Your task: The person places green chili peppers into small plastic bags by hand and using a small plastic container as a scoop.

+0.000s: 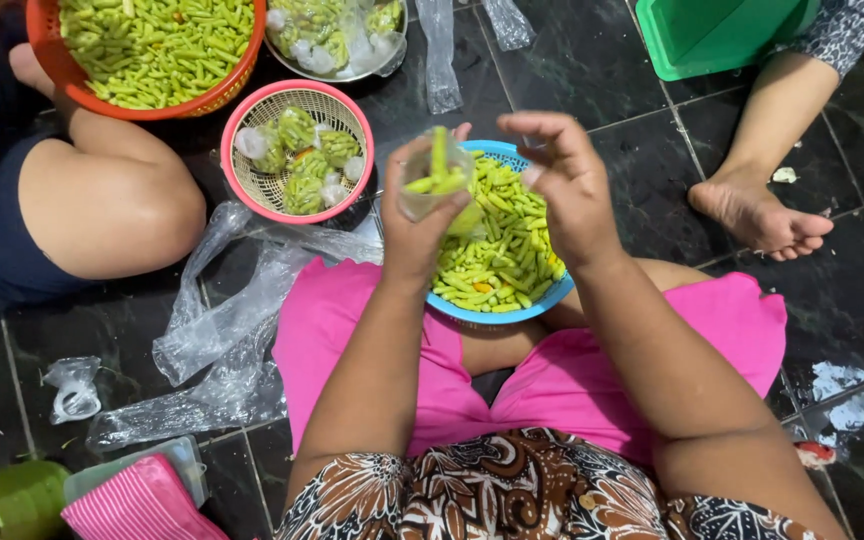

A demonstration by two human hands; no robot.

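Note:
My left hand (414, 222) holds a small clear plastic bag (436, 183) with a few green chillies standing in it, raised over a blue basket (497, 312) of green chillies that rests on my lap. My right hand (564, 185) hovers beside the bag with fingers pinched; whether it holds a chilli I cannot tell. I sit cross-legged in pink shorts.
A pink basket (242, 120) holds several filled bags. An orange basket (52, 55) of chillies and a metal bowl (347, 72) of bags lie beyond. Loose plastic bags (222, 330) lie on the dark tiles. One person's knee (117, 205) is left, another's foot (757, 215) right, by a green tub (712, 35).

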